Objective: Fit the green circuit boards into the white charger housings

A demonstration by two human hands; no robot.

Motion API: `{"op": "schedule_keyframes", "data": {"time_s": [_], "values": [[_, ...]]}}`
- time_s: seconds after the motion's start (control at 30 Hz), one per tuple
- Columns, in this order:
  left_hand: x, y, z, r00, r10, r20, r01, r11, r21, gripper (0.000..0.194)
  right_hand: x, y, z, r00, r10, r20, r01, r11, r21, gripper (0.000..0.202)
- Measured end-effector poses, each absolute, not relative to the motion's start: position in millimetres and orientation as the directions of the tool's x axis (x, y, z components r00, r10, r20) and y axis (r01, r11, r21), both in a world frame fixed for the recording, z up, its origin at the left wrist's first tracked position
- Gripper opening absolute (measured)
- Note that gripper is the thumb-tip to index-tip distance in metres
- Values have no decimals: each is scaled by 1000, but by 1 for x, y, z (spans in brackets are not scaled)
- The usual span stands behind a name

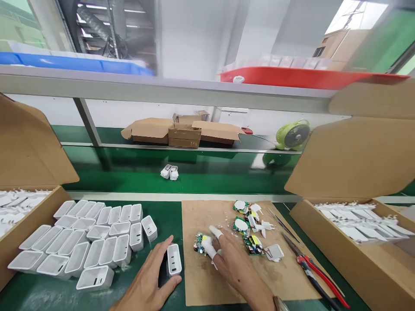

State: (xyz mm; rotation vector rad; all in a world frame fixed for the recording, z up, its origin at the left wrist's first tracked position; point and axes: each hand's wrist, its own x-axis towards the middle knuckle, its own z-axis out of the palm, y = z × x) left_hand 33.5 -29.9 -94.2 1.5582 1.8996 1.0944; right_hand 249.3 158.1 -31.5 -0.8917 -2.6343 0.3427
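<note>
My left hand [152,276] spans a small white plastic case [174,260] with slots in its face. The forefinger is at its far end and the thumb at its near end, on the green bench. White finger covers sit on the fingertips of my right hand [228,261]. Those fingers close on a small circuit board [198,242] with a yellow part, over brown paper [207,216]; the fingers partly hide it. To the right of that hand lie more circuit boards [253,245] with white plastic pieces attached.
Rows of open white cases [94,255] stand at left. Red-handled pliers [319,272] and tweezers [285,226] lie at right. Open cartons of white parts [359,220] flank the bench. Two white pieces [169,172] rest on the green strip behind, below a green fan [293,134].
</note>
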Motion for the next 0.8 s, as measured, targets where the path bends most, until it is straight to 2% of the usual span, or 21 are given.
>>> {"op": "schedule_keyframes", "data": {"time_s": [0.07, 0.17, 0.3, 0.43, 0.53, 0.6, 0.73, 0.8], "values": [[34, -31, -94, -261, 954, 146, 606, 45, 794, 77, 253, 161, -39, -747, 608, 268, 535, 790, -300, 49], [35, -31, -94, -256, 954, 155, 613, 36, 789, 76, 260, 162, -53, -775, 602, 194, 548, 792, -268, 64], [34, -31, -93, -267, 951, 158, 598, 35, 801, 79, 265, 162, -66, -754, 594, 281, 518, 800, -302, 53], [34, -31, -92, -277, 953, 122, 555, 55, 830, 85, 263, 153, -53, -722, 594, 354, 422, 784, -455, 43], [34, -31, -92, -285, 953, 105, 522, 62, 851, 83, 259, 137, -32, -738, 556, 383, 301, 779, -549, 47], [35, -31, -92, -292, 949, 120, 511, 49, 858, 81, 254, 125, -22, -772, 464, 434, 216, 835, -506, 54], [37, -29, -93, -297, 925, 236, 534, -44, 844, 79, 244, 111, -15, -793, 284, 540, 189, 956, -225, 58], [37, -28, -93, -291, 906, 306, 570, -92, 816, 78, 240, 109, -14, -800, 251, 545, 200, 968, -152, 56]]}}
